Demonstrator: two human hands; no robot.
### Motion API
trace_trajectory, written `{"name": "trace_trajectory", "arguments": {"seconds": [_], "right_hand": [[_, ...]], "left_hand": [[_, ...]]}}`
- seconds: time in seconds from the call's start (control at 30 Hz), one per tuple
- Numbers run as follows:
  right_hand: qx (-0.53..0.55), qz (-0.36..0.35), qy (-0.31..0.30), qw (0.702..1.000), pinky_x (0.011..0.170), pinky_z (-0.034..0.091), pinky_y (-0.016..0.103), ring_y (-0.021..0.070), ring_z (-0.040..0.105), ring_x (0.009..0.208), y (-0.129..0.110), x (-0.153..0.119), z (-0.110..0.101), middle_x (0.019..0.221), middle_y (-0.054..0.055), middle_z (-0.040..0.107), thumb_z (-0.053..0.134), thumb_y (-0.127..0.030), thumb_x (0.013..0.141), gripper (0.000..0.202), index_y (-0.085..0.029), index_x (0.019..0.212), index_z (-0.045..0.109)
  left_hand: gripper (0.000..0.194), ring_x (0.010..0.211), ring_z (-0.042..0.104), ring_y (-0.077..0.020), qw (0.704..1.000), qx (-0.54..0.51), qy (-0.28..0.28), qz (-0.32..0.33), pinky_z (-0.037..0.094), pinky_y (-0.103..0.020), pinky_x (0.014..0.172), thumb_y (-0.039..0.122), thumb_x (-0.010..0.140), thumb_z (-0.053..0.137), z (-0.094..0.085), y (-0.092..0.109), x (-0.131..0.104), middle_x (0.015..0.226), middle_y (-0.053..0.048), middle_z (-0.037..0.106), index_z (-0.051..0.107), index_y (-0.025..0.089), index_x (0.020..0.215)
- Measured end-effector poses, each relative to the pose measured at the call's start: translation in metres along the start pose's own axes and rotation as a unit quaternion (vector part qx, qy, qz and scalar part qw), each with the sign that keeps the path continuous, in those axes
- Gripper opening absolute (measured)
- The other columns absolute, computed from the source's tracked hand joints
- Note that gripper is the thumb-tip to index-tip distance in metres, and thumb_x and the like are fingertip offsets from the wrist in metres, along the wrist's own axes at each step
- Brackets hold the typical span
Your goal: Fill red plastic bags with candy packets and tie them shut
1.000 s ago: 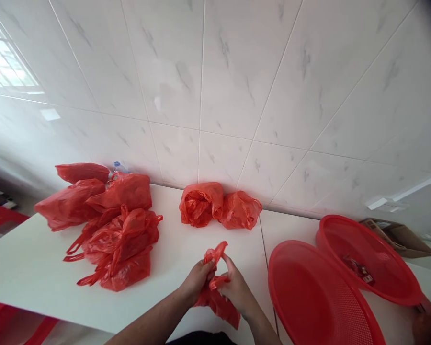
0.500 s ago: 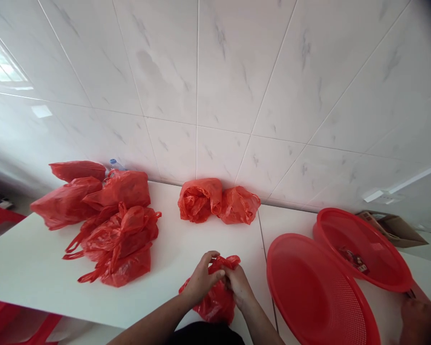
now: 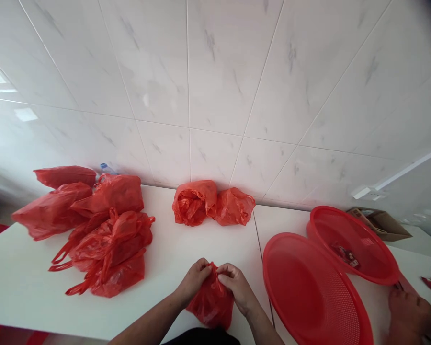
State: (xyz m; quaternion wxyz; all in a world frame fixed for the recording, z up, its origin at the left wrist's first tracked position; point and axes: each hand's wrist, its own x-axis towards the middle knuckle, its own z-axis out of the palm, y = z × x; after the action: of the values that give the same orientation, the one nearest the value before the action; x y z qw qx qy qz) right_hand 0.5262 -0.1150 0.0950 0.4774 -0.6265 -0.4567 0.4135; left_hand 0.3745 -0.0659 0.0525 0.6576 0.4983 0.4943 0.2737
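A filled red plastic bag [image 3: 212, 304] stands on the white table close to my body. My left hand [image 3: 197, 279] pinches the gathered top of the bag from the left. From the right, my right hand [image 3: 235, 283] pinches the same top, thumb and forefinger pressed together on the plastic. The two hands are a short way apart, with the bag's twisted neck between them. What the bag contains is hidden by the red plastic.
Several filled red bags [image 3: 111, 244] are piled on the left, a bottle [image 3: 107, 168] behind them. Two red bundles [image 3: 196, 203] lie by the tiled wall. Right are a red basket [image 3: 309, 282], another basket [image 3: 355, 244] holding small packets, a cardboard box [image 3: 384, 225] and another person's hand [image 3: 409, 311].
My hands have moved from overlapping at the bag's top to pinching it on either side, and the neck is drawn tighter. The view has shifted slightly to the right.
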Motion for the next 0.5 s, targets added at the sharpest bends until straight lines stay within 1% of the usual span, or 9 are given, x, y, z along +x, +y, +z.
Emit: {"name": "trace_trajectory", "arguments": {"seconds": [0.03, 0.07, 0.17, 0.27, 0.33, 0.4, 0.47, 0.5], "right_hand": [[0.011, 0.02, -0.029, 0.999, 0.043, 0.046, 0.029, 0.021, 0.064, 0.054, -0.001, 0.001, 0.001, 0.059, 0.003, 0.066, 0.067, -0.04, 0.06, 0.013, -0.038, 0.072, 0.069], [0.019, 0.035, -0.044, 0.998, 0.044, 0.047, 0.03, 0.021, 0.064, 0.054, -0.003, 0.002, 0.003, 0.059, 0.003, 0.066, 0.067, -0.039, 0.059, 0.016, -0.039, 0.075, 0.069], [0.022, 0.057, -0.043, 0.997, 0.046, 0.048, 0.031, 0.0221, 0.065, 0.058, -0.003, 0.006, 0.007, 0.061, 0.004, 0.067, 0.064, -0.038, 0.06, 0.014, -0.04, 0.073, 0.069], [0.016, 0.067, -0.038, 0.997, 0.049, 0.049, 0.033, 0.0244, 0.067, 0.064, 0.006, 0.01, 0.007, 0.068, 0.005, 0.071, 0.061, -0.038, 0.062, 0.013, -0.039, 0.071, 0.07], [0.022, 0.064, -0.038, 0.997, 0.052, 0.051, 0.034, 0.026, 0.068, 0.068, 0.017, 0.013, 0.005, 0.073, 0.006, 0.072, 0.061, -0.039, 0.061, 0.019, -0.037, 0.077, 0.072], [0.028, 0.056, -0.032, 0.998, 0.055, 0.052, 0.036, 0.0276, 0.069, 0.072, 0.032, 0.016, 0.0, 0.078, 0.008, 0.073, 0.061, -0.041, 0.06, 0.026, -0.036, 0.083, 0.073], [0.024, 0.062, -0.022, 0.998, 0.059, 0.053, 0.039, 0.0296, 0.069, 0.078, 0.051, 0.02, -0.005, 0.082, 0.01, 0.073, 0.062, -0.044, 0.059, 0.031, -0.035, 0.087, 0.073], [0.018, 0.074, -0.015, 0.997, 0.06, 0.053, 0.04, 0.0307, 0.069, 0.08, 0.062, 0.022, -0.009, 0.083, 0.011, 0.073, 0.063, -0.045, 0.058, 0.033, -0.035, 0.088, 0.073]], "left_hand": [[0.025, 0.058, 0.05, -0.0133, 1.0, 0.008, 0.003, 0.007, 0.038, -0.025, 0.057, 0.043, 0.076, 0.054, 0.0, 0.001, 0.001, 0.062, 0.003, 0.054, 0.045, 0.02, 0.07], [0.022, 0.059, 0.049, -0.013, 1.0, 0.018, 0.006, 0.015, 0.037, -0.025, 0.057, 0.04, 0.076, 0.053, 0.0, 0.002, 0.002, 0.062, 0.004, 0.053, 0.045, 0.021, 0.07], [0.014, 0.059, 0.047, -0.0123, 0.998, 0.054, 0.001, 0.041, 0.035, -0.024, 0.058, 0.031, 0.075, 0.053, 0.0, 0.005, 0.0, 0.062, 0.005, 0.051, 0.046, 0.021, 0.069], [0.007, 0.06, 0.046, -0.013, 0.994, 0.095, -0.006, 0.063, 0.035, -0.025, 0.059, 0.025, 0.071, 0.054, 0.001, 0.006, -0.005, 0.061, 0.005, 0.05, 0.049, 0.021, 0.068], [0.004, 0.062, 0.047, -0.0147, 0.989, 0.125, -0.001, 0.074, 0.036, -0.026, 0.061, 0.022, 0.07, 0.054, 0.001, 0.007, -0.01, 0.062, 0.004, 0.05, 0.051, 0.021, 0.067], [0.004, 0.069, 0.049, -0.0175, 0.984, 0.152, 0.009, 0.089, 0.039, -0.029, 0.067, 0.021, 0.068, 0.056, -0.003, 0.009, -0.013, 0.067, 0.002, 0.054, 0.053, 0.021, 0.065], [0.006, 0.081, 0.052, -0.0207, 0.98, 0.17, 0.012, 0.107, 0.04, -0.032, 0.077, 0.017, 0.065, 0.059, -0.011, 0.008, -0.017, 0.078, -0.002, 0.058, 0.054, 0.021, 0.064], [0.008, 0.088, 0.052, -0.0217, 0.975, 0.185, 0.003, 0.119, 0.039, -0.032, 0.082, 0.015, 0.064, 0.06, -0.018, 0.007, -0.019, 0.085, -0.003, 0.06, 0.054, 0.021, 0.063]]}}
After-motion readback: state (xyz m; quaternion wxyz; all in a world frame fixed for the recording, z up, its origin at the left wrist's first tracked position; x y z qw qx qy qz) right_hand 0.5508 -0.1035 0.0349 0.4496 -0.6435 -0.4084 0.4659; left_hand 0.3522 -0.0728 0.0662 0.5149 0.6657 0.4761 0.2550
